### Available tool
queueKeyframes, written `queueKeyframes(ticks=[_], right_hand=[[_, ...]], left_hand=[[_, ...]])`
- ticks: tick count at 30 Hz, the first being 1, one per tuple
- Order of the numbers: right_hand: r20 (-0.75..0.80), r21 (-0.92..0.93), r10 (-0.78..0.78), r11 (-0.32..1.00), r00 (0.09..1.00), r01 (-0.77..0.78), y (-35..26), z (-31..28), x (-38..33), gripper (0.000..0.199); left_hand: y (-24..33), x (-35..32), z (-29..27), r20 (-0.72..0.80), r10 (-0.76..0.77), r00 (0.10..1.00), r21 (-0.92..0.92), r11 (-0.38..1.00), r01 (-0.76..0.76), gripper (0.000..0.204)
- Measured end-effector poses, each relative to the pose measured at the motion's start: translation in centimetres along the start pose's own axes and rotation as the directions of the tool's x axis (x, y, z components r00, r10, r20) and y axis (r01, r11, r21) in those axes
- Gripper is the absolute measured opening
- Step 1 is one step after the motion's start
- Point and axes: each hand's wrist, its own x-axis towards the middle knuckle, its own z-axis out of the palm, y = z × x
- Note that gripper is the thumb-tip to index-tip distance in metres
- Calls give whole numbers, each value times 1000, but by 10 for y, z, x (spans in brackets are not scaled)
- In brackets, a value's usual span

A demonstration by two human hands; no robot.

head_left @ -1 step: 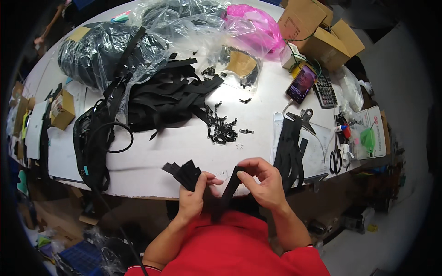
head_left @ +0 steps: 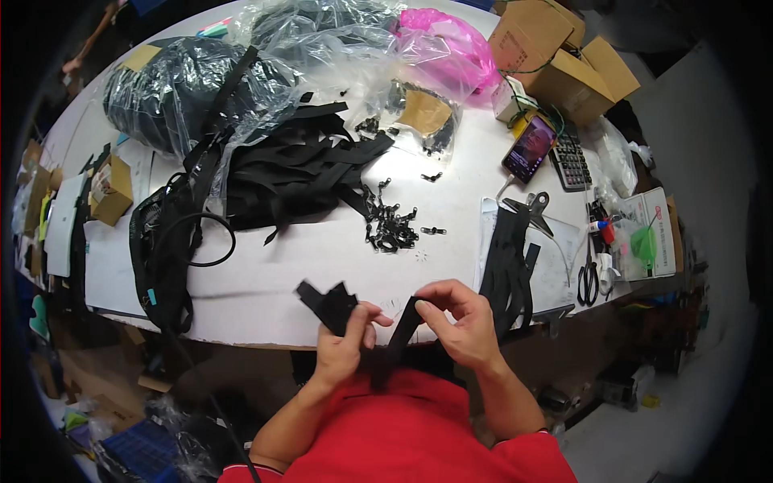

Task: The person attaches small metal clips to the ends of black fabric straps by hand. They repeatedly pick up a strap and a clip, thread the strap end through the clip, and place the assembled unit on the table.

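My left hand (head_left: 342, 346) is closed round the lower part of a bundle of black fabric strips (head_left: 328, 307), whose cut ends fan out above my thumb. Between the thumb and forefinger of my right hand (head_left: 460, 326) is the upper end of a single black fabric strip (head_left: 403, 332). That strip slants down toward my red shirt, where its lower part is lost against the dark. Both hands are just above the table's near edge, a little apart. Beyond them lies a heap of small black pieces (head_left: 392, 229) that look like zipper sliders.
A large pile of black strips (head_left: 282, 181) lies left of centre beside plastic-wrapped bundles (head_left: 193, 88). More strips (head_left: 507, 266) hang over the near edge at right, by a black clip (head_left: 531, 211). Farther right are a phone (head_left: 529, 149), calculator (head_left: 570, 165), scissors (head_left: 589, 282) and cardboard box (head_left: 576, 84).
The bundle in my left hand has shifted slightly right, and its ends spread differently. My right hand keeps its pinch on the single strip, almost unmoved.
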Motion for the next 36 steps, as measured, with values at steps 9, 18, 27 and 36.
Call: queueKeyframes(ticks=[9, 18, 27, 36], right_hand=[[48, -283, -216, 933, 975, 221, -14, 8, -13, 15], [170, 395, 354, 830, 920, -393, 15, 11, -19, 20], [-140, -808, -494, 558, 858, 189, 59, -30, 91, 20], [-37, 143, 99, 985, 994, -92, 41, -13, 36, 17]], left_hand=[[13, -2, 13, 116, 282, 952, 238, 923, -302, 19], [14, 0, 11, 298, 505, 810, 522, 624, -581, 11], [20, -9, 14, 42, 193, 980, 274, 941, -197, 9], [17, -5, 8, 69, 242, 968, 353, 901, -251, 8]])
